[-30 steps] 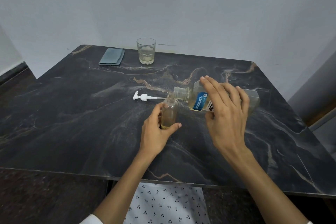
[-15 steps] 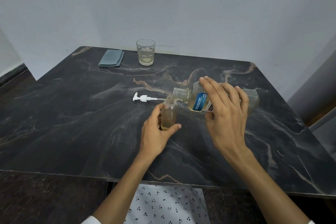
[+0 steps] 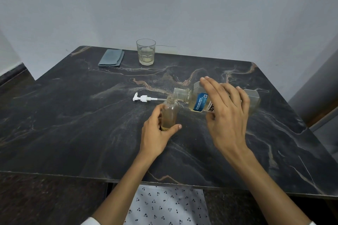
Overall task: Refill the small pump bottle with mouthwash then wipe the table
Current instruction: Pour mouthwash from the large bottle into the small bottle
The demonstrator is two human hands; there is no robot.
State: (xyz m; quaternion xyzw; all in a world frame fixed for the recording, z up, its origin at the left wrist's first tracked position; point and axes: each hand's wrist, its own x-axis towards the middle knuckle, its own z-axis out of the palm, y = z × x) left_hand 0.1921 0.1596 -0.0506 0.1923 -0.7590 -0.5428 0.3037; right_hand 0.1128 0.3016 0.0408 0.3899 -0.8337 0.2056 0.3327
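**Inspector A:** Since the earlier frames almost nothing is shifting; the mouthwash bottle (image 3: 198, 101) is staying tipped on its side, its open mouth at the neck of the small pump bottle (image 3: 170, 114).

**Inspector B:** And the grips?

**Inspector A:** The left hand (image 3: 155, 134) is wrapping thumb and fingers round the small bottle, which is standing upright on the counter (image 3: 73, 124) near its middle with pale liquid at its base. The right hand (image 3: 225, 113) is gripping the mouthwash bottle from above, fingers curled over it.

**Inspector B:** Anything else lying about?

**Inspector A:** The white pump head (image 3: 144, 98) is lying just left of the small bottle. A folded grey cloth (image 3: 111, 57) and a glass (image 3: 146, 52) are sitting at the far edge.
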